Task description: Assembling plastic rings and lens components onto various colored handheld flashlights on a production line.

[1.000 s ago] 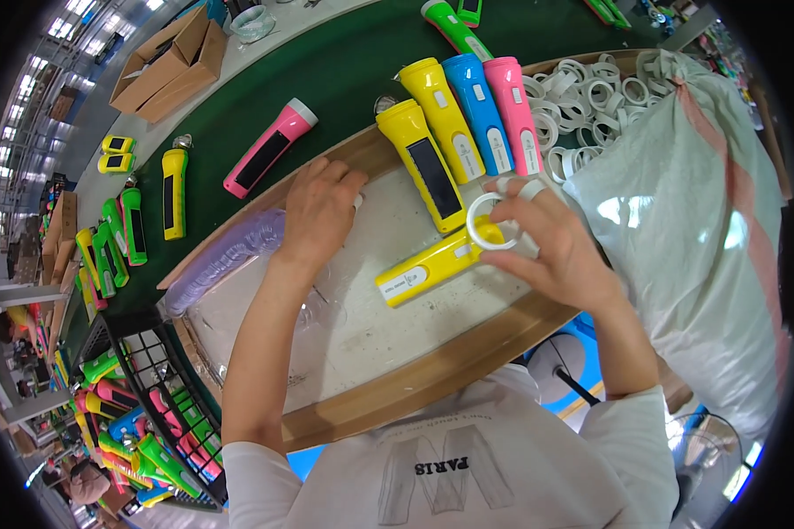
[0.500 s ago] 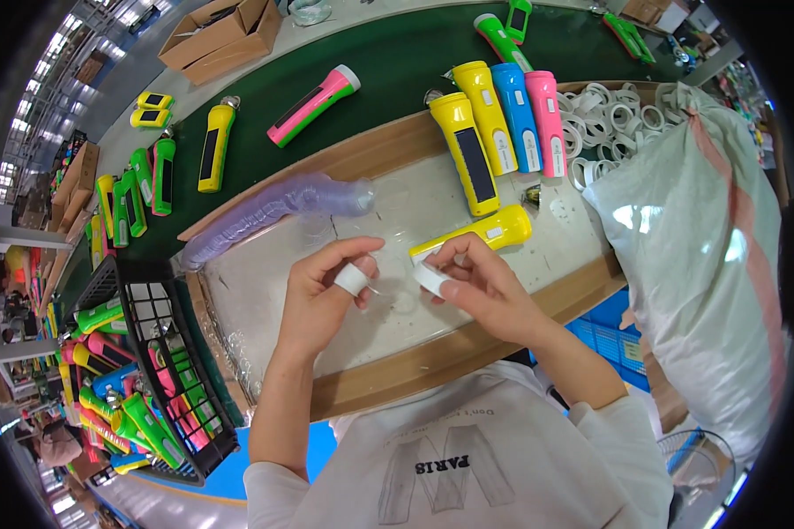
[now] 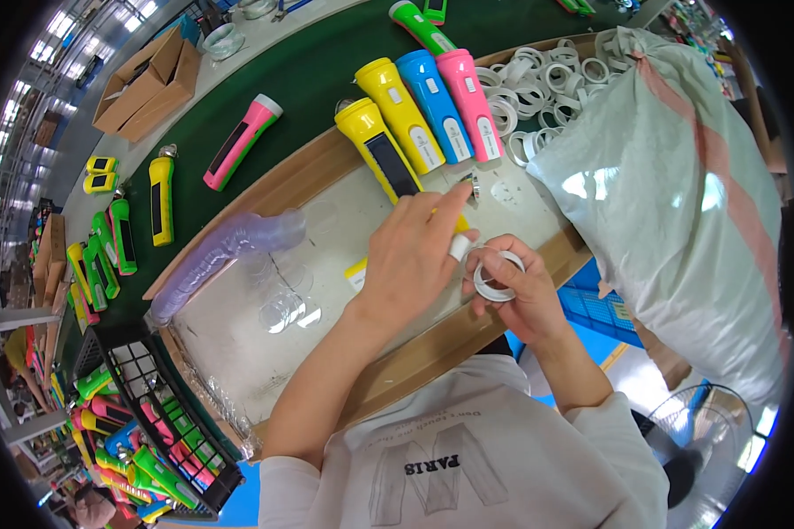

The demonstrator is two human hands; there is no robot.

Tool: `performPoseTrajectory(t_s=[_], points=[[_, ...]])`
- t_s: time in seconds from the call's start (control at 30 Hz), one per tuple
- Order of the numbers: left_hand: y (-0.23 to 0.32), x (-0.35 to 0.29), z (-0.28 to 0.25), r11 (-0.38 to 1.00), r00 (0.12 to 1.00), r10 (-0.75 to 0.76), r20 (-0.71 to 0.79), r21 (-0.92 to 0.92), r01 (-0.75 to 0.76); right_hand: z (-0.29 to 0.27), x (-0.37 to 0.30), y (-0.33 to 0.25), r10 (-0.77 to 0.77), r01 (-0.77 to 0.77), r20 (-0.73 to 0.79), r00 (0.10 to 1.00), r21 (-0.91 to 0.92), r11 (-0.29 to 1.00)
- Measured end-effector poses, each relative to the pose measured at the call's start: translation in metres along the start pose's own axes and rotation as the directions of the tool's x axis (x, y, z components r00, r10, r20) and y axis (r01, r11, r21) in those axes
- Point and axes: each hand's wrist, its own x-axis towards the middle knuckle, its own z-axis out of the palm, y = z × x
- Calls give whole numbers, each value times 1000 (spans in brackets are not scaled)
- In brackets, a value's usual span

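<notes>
My left hand reaches across the tray, its index finger stretched toward a small shiny piece. A white ring sits at its lower fingers. Close beside it, my right hand pinches another white ring by its rim, the opening turned up. Beneath my left hand lies a yellow flashlight, mostly hidden. Just beyond stand a yellow flashlight with a dark panel, another yellow one, a blue one and a pink one.
A long row of clear discs in purplish film lies on the tray's left, with loose clear discs nearby. White rings are heaped beside a big white sack. A black crate of flashlights stands left. A fan is lower right.
My left hand has swung right, over the yellow flashlight and close to my right hand. My right hand has turned its ring face up. The whole view has shifted rightward.
</notes>
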Motion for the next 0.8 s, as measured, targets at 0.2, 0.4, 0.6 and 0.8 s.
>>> performPoseTrajectory(t_s=[0.2, 0.4, 0.6, 0.8], points=[[-7, 26, 42, 771, 948, -65, 310, 619, -150, -36, 4, -8, 26, -25, -112, 993, 5, 1000], [-1, -11, -15, 997, 979, -55, 198, 65, 43, -23, 27, -15, -93, 94, 10, 996, -101, 990], [15, -66, -65, 982, 999, -31, 32, -185, 36, 24, 39, -18, 162, -148, 338, 927, -66, 987], [22, -115, -77, 880, 938, -321, -135, -409, 242, 66, 24, -11, 84, 64, 527, 846, -255, 965]])
